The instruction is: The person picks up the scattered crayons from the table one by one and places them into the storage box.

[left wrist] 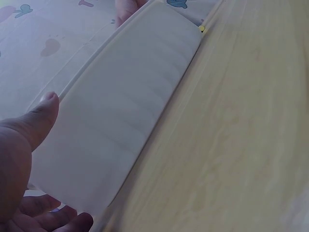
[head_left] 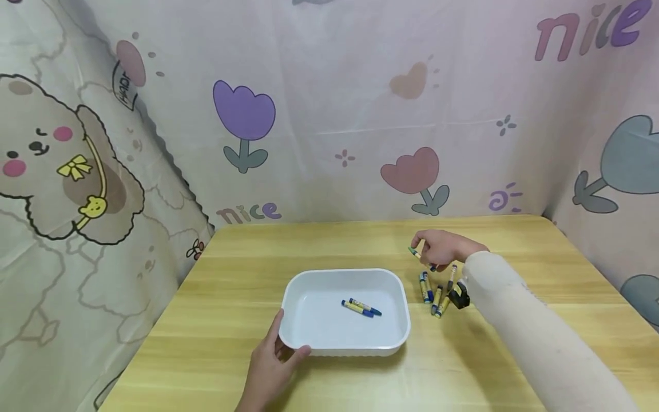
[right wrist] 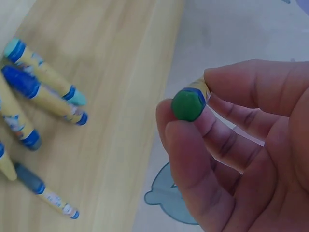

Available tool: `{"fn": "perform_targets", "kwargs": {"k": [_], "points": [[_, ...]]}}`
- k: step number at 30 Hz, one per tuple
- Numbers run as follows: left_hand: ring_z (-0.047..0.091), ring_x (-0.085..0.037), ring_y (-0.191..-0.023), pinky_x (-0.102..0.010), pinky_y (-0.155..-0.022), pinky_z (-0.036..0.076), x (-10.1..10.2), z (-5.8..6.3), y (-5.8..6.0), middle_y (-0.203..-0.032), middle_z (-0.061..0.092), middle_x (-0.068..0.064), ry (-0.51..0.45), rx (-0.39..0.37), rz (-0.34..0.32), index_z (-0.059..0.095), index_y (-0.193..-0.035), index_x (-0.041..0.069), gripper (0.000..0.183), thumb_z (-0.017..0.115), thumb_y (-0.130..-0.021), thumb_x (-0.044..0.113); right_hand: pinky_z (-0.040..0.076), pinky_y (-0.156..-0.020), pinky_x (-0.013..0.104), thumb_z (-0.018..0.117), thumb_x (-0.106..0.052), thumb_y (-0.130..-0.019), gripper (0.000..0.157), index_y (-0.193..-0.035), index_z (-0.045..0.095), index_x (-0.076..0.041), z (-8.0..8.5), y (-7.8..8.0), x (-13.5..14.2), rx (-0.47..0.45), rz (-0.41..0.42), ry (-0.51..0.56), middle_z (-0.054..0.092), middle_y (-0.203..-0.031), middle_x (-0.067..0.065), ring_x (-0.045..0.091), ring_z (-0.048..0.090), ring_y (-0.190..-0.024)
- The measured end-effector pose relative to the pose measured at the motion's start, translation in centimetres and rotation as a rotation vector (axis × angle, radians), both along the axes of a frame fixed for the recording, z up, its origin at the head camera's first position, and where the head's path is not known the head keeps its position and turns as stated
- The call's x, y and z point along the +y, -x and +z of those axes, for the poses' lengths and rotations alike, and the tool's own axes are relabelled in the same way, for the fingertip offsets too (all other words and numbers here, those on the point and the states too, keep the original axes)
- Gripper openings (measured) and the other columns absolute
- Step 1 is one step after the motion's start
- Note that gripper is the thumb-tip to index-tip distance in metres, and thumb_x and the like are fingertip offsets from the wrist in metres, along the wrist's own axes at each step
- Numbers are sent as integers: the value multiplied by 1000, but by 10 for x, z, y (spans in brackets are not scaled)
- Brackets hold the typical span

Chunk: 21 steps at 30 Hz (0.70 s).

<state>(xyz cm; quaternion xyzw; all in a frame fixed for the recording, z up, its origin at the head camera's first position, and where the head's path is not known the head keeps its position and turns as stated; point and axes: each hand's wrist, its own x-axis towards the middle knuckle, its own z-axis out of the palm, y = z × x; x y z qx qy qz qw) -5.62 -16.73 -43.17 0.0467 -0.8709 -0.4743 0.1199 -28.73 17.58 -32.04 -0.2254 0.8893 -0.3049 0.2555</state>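
My left hand (head_left: 269, 366) grips the near left corner of a white plastic tray (head_left: 345, 348), thumb at the front rim and fingers round the side. In the left wrist view the thumb (left wrist: 42, 116) lies against the tray's wall and the other fingers curl at its lower end. Two blue crayons (head_left: 357, 309) with yellow wrappers lie side by side inside the tray. Right of the tray, my right hand (head_left: 444, 248) pinches a green crayon (right wrist: 187, 105) between thumb and fingers, above the table. Its green end faces the right wrist camera.
Several loose crayons (head_left: 436, 301) lie in a small group on the wooden table (head_left: 216, 326), just right of the tray and below my right hand. A printed curtain (head_left: 329, 114) hangs behind the table and along both sides.
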Motion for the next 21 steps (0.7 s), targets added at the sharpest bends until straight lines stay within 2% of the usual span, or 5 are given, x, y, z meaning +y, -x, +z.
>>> {"fn": "perform_targets", "kwargs": {"k": [7,13,21], "points": [[56,-41,-117,-35,-92,54,-1,0,1,-137,44,-35,-28,-11,-17,26,-151,-1,93,79,-82,32,58,-57,31,57,0,-91,37,-127,47,3,9,-3,-11,29,44,19,54,-83,10,18,53,-62],[57,-40,-116,-36,-91,55,2,1,2,-135,47,-32,-11,5,-17,28,-151,0,91,79,-82,30,58,-57,31,58,-3,-91,37,-127,48,1,13,-6,-19,44,62,19,55,-86,10,18,54,-61],[57,-41,-117,-35,-92,54,1,3,-2,-137,45,-33,-28,-10,-10,26,-151,0,93,79,-82,32,58,-57,29,60,-3,-91,37,-127,50,-1,15,-11,-44,44,93,-8,55,-90,11,18,54,-63]]}}
